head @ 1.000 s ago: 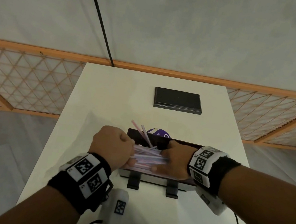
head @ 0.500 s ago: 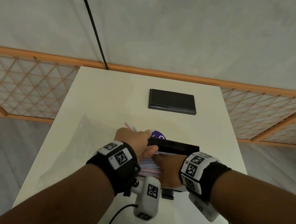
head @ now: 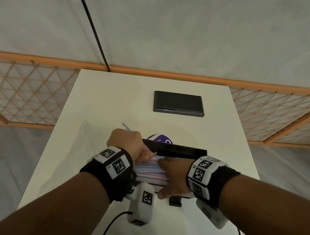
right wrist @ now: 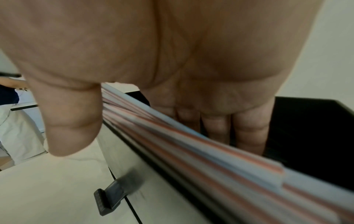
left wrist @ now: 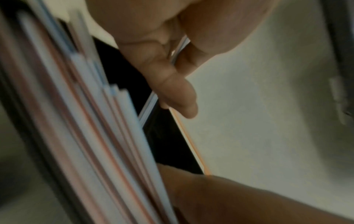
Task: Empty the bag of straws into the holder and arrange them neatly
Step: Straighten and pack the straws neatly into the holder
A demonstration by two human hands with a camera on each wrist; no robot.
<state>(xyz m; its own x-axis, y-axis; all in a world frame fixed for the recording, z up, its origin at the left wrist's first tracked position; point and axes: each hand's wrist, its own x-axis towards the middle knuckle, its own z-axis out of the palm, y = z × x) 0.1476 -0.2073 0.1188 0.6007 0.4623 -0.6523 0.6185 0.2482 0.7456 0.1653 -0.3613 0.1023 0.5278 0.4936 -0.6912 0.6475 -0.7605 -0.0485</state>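
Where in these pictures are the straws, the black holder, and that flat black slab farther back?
straws (head: 149, 170), head view, middle of the striped bundle
black holder (head: 181, 151), head view, its far wall
flat black slab (head: 178, 103), head view, middle of its top face

Both forearms reach forward and inward, each wrist wrapped in a black band with white marker blocks. The left hand (head: 125, 143) is curled, its fingers (left wrist: 172, 84) pinching a single straw (left wrist: 148, 106). The right hand (head: 174, 176) lies flat with fingers (right wrist: 249, 125) straight and thumb spread toward the person.
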